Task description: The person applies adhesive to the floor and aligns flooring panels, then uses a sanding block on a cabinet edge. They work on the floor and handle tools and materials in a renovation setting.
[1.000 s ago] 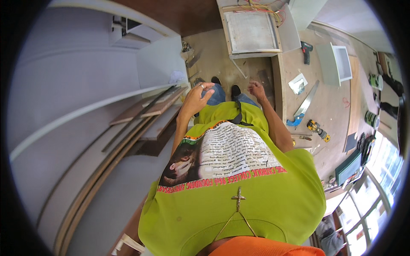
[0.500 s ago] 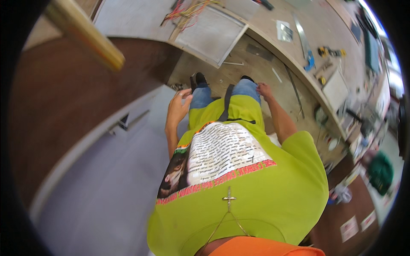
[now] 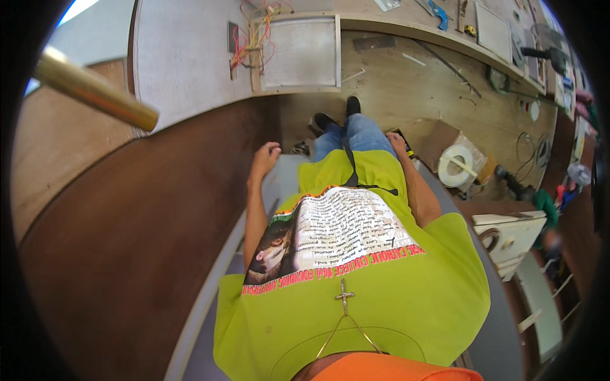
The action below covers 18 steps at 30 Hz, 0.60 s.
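Observation:
My left hand [image 3: 265, 159] hangs in front of me with its fingers loosely bent and nothing in it. It is over the end of a grey surface, beside a dark brown curved panel [image 3: 159, 190]. My right hand [image 3: 398, 145] hangs by my right thigh, its fingers loosely curled and partly turned from view. Just past it shows a black and yellow item [image 3: 410, 153], which I cannot make out and which seems to lie behind the hand. My jeans [image 3: 368, 134] and dark shoes [image 3: 352, 106] show between the hands.
Ahead stands a white-panelled wooden frame [image 3: 298, 54] with loose red and yellow wires [image 3: 251, 54]. A workbench edge [image 3: 419, 30] runs to the right, tools on it. On the floor are a white roll [image 3: 456, 166] and a long dark strip [image 3: 448, 66]. A brass-coloured tube [image 3: 101, 92] crosses the upper left.
My view has turned rightward, so the wooden frame and bench sit further left and higher. The white roll and floor clutter have come into view. My left hand's fingers are more bent.

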{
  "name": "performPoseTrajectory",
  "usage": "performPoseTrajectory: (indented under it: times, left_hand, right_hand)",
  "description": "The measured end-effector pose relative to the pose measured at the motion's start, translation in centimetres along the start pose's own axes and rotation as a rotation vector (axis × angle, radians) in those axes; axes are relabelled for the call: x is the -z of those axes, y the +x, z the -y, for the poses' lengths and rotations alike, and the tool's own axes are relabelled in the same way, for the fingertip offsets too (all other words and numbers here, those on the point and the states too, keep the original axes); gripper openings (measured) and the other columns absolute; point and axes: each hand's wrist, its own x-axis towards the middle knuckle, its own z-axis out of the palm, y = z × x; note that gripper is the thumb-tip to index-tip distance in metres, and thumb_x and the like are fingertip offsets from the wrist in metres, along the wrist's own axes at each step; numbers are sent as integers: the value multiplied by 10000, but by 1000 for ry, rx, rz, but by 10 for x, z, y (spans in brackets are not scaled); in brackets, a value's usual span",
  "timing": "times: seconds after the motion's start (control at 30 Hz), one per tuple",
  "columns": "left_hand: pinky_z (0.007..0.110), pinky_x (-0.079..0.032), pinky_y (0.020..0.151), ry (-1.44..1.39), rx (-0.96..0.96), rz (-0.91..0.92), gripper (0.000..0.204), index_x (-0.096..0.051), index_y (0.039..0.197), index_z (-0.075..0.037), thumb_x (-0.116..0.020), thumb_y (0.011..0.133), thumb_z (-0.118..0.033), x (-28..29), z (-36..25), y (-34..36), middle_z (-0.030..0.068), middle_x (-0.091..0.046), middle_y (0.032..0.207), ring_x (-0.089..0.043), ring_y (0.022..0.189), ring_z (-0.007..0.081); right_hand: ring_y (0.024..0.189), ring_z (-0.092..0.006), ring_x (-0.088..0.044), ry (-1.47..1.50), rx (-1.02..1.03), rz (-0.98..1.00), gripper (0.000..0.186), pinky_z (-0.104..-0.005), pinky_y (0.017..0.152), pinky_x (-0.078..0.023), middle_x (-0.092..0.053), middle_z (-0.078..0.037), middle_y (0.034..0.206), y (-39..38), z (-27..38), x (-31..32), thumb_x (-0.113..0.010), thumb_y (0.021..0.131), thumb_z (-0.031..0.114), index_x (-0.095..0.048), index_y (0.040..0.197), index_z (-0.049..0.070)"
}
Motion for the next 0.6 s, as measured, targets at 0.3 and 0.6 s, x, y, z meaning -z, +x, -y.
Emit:
performPoseTrajectory:
  times: [0.3, 0.6]
  left_hand:
    - [324, -504, 840, -208, -49, 71, 322, -645, 1165, -24, -603, 933, -243, -46, -38, 0, 151, -700, 1037, -667, 955, 218]
    - [289, -492, 841, -327, 90, 107, 364, -613, 1191, 33, -578, 956, -243, -50, -14, 3, 127, -686, 1058, -631, 959, 169]
  right_hand:
    - [868, -267, -677, -190, 95, -31, 437, -375, 783, -514, -723, -149, 939, 36, -13, -39, -585, 880, 416, -717, 962, 8]
    - [740, -107, -613, 532, -77, 11, 260, -242, 630, -495, -656, -39, 920, 31, 67, -12, -521, 957, 239, -631, 1138, 88]
